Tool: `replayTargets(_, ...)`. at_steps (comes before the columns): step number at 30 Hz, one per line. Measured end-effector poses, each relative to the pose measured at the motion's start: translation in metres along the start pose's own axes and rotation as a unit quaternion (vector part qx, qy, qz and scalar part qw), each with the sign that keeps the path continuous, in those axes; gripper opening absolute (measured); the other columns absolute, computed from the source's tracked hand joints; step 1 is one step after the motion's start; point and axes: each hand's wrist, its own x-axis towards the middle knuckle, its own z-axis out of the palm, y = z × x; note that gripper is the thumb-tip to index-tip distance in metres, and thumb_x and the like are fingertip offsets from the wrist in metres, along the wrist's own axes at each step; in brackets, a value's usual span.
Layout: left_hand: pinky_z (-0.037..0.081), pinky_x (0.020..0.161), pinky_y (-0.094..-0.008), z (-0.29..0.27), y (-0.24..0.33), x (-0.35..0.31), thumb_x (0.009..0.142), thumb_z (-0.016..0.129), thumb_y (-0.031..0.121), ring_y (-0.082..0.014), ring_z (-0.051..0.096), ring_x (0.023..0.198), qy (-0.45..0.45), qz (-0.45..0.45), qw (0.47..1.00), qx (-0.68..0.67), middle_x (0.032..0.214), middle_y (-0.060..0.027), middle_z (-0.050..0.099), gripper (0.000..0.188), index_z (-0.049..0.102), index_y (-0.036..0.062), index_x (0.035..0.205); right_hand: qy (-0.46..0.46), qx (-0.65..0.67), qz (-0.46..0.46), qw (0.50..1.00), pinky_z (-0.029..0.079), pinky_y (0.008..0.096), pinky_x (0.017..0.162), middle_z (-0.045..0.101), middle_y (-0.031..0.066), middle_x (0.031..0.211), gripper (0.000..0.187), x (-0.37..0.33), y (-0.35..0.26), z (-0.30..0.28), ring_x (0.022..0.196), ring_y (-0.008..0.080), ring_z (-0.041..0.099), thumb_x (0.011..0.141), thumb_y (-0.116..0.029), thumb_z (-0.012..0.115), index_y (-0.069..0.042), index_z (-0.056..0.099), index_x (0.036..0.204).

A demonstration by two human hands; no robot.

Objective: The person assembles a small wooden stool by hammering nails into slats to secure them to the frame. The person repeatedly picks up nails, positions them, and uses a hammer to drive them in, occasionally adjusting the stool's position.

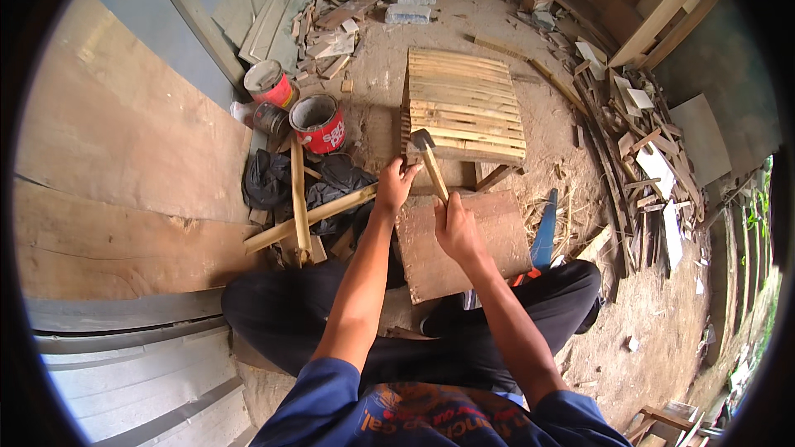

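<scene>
A hammer (434,172) with a dark head and pale wooden handle is gripped in my right hand (461,234). Its head is over the near left corner of a low slatted wooden stand (464,103), built of narrow pale strips. My left hand (397,186) is at that same corner, thumb and fingers pinched together. Whatever is between those fingertips is too small to make out. Below both hands, a reddish-brown wooden board (460,261) lies between my crossed legs. Right of it is a handsaw (545,230) with a blue blade and an orange-red handle.
Red paint buckets (319,124) stand left of the stand, near black plastic bags (331,178) and crossed wooden strips (300,199). A plywood sheet (124,99) flanks my left. Scrap wood (646,157) is heaped to the right. Concrete blocks (410,4) lie at the far end.
</scene>
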Motion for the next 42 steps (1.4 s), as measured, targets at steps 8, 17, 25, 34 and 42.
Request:
replayTargets(8, 0.056, 0.07, -0.0419, -0.008, -0.009, -0.005, 0.092, 0.07, 0.033, -0.0377, 0.068, 0.077, -0.014, -0.022, 0.999, -0.027, 0.085, -0.0261, 0.065, 0.042, 0.059, -0.0079, 0.095, 0.117, 0.178, -0.133, 0.968, 0.042, 0.0321, 0.05, 0.052, 0.0061, 0.064, 0.032, -0.005, -0.083, -0.044, 0.053, 0.0149, 0.053, 0.105, -0.033, 0.044, -0.001, 0.051, 0.105)
replayTargets(17, 0.05, 0.062, -0.0447, -0.001, -0.011, -0.009, 0.092, 0.069, 0.031, -0.0445, 0.063, 0.076, 0.03, 0.036, 0.999, 0.025, 0.083, -0.0261, 0.064, 0.037, 0.06, -0.0044, 0.096, -0.038, 0.014, 0.029, 0.999, 0.045, 0.0559, 0.054, 0.059, 0.0348, 0.069, 0.026, -0.001, -0.032, -0.006, 0.07, 0.0541, 0.06, 0.101, -0.022, 0.052, 0.002, 0.045, 0.095)
replayTargets(25, 0.049, 0.06, -0.0448, 0.001, -0.016, -0.009, 0.091, 0.07, 0.032, -0.0428, 0.064, 0.072, 0.036, 0.031, 0.999, 0.025, 0.083, -0.0267, 0.064, 0.037, 0.06, -0.0037, 0.093, 0.091, 0.129, -0.12, 0.98, 0.044, 0.0458, 0.047, 0.057, 0.0263, 0.063, 0.021, 0.027, -0.054, -0.02, 0.06, 0.0504, 0.058, 0.101, -0.017, 0.051, 0.003, 0.044, 0.099)
replayTargets(34, 0.047, 0.059, -0.0477, 0.0, -0.019, -0.009, 0.092, 0.068, 0.033, -0.0466, 0.06, 0.074, -0.007, 0.018, 0.998, 0.065, 0.082, -0.028, 0.06, 0.039, 0.056, -0.0038, 0.089, 0.083, 0.055, -0.006, 0.995, 0.04, 0.0391, 0.043, 0.053, 0.015, 0.056, 0.035, 0.011, -0.026, -0.007, 0.044, 0.0208, 0.052, 0.104, -0.035, 0.05, -0.002, 0.05, 0.091)
replayTargets(42, 0.049, 0.064, -0.0465, 0.005, -0.025, -0.009, 0.092, 0.068, 0.034, -0.0446, 0.061, 0.075, 0.011, 0.04, 0.999, 0.034, 0.081, -0.0249, 0.06, 0.039, 0.056, -0.0037, 0.091, 0.082, 0.149, -0.07, 0.983, 0.042, 0.0418, 0.048, 0.054, 0.0216, 0.059, 0.029, 0.041, -0.033, -0.016, 0.049, 0.0349, 0.056, 0.105, -0.026, 0.044, 0.003, 0.046, 0.1)
